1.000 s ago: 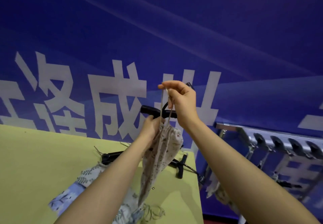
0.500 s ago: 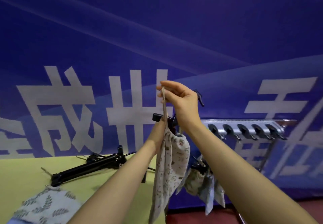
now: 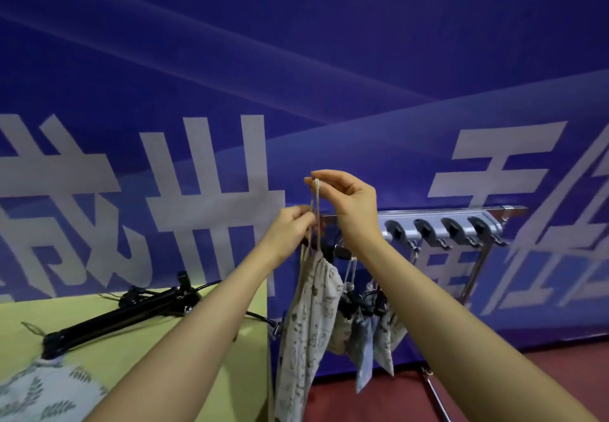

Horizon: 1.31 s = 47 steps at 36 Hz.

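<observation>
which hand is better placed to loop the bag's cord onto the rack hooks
Right, probably: the right hand pinches the top of the cord beside the rack hooks; the left hand grips the cord lower, by the bag, farther from them.

A dark blue fabric banner (image 3: 296, 59) carries large white Chinese characters. Just left of the fingers of the left hand (image 3: 290, 230) stands 世 (image 3: 211, 197), and farther left a cut-off 成 (image 3: 56, 223). The characters to the right of the right hand (image 3: 352, 200) are half hidden and cannot be read.
</observation>
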{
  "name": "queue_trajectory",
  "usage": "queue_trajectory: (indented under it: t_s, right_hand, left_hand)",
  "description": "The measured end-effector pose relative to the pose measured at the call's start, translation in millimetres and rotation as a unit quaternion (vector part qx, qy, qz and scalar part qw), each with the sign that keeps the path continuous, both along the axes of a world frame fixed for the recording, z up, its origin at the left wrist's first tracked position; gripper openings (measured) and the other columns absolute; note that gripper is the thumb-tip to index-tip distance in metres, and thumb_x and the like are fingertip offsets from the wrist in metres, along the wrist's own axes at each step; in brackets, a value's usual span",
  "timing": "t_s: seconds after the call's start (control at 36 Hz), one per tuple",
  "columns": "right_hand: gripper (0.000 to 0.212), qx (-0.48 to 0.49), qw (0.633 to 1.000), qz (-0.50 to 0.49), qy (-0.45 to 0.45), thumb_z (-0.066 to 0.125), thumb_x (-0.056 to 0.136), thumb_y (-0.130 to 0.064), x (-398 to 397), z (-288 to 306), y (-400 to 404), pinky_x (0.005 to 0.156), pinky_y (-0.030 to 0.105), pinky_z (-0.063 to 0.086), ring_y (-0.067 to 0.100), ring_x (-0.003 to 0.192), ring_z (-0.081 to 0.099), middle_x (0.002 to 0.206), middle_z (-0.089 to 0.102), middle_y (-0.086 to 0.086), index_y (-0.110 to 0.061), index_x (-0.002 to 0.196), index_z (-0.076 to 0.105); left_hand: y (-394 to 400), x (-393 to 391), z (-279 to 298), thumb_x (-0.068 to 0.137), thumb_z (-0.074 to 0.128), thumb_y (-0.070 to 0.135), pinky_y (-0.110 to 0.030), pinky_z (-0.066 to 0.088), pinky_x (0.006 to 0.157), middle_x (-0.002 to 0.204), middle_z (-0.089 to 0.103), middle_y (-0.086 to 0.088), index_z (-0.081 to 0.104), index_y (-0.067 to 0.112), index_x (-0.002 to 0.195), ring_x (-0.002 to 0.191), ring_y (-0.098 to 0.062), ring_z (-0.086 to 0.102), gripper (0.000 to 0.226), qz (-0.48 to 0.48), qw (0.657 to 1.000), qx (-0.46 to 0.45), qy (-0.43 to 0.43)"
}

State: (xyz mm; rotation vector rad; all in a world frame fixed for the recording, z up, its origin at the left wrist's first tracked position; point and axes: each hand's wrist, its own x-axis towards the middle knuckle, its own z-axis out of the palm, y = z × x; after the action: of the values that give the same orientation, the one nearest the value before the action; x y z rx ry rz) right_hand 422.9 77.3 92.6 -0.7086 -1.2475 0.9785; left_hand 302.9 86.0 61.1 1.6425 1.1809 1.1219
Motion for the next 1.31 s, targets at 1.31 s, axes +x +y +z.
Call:
queue_trajectory:
  t_s: [1.31]
  right_hand:
    - [0.015, -0.055, 0.892, -0.080, -0.441, 0.064, 0.089, -0.030, 5.3, -108.2, 29.6, 0.088, 0.031, 0.029, 0.025, 0.104, 0.041, 0.095, 0.043, -0.001, -0.032, 0.099, 0.074]
  left_hand:
    - [-6.7, 9.8, 41.9, 0.092, 0.044, 0.007, -0.027, 0.031, 0.056, 0.052, 0.029, 0.000, 0.033, 0.015, 0.054, 0.054, -0.012, 0.029, 0.040, 0.107, 0.979, 0.066, -0.160]
